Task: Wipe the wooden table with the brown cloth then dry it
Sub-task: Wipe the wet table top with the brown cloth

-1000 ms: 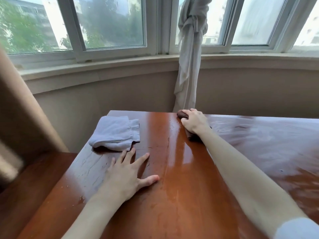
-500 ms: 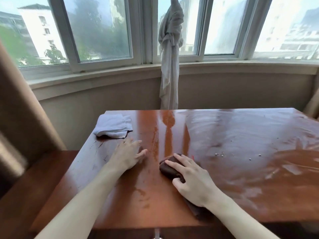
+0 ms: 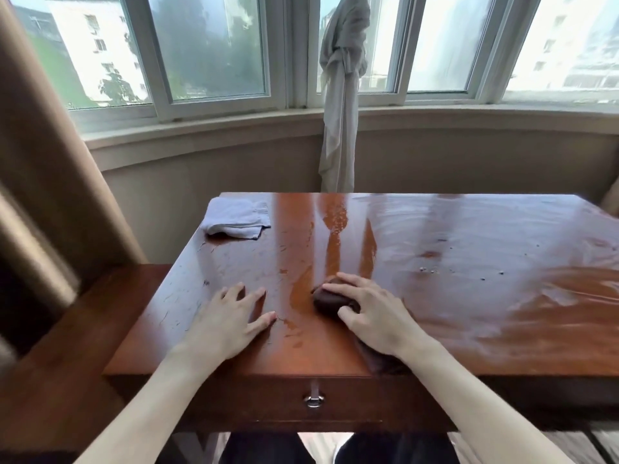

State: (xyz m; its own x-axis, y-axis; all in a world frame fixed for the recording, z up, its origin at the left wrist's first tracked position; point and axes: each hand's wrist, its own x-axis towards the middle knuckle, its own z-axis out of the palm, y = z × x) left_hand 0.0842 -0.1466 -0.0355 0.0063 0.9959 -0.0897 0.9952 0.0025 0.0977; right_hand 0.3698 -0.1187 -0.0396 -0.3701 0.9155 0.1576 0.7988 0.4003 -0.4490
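Brown cloth (image 3: 330,298) ctr-frame looks soft, damp, bunched: right hand (image 3: 371,313) curled round it, left hand (image 3: 231,316) spread flat on wooden table (image 3: 469,313); best held w/ palm on top.

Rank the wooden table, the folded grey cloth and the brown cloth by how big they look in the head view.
1. wooden table
2. folded grey cloth
3. brown cloth, partly hidden under the right hand, so unsure.

Open wet table (image 3: 452,262) stretches right; a folded grey towel (image 3: 236,220) blocks the far-left corner
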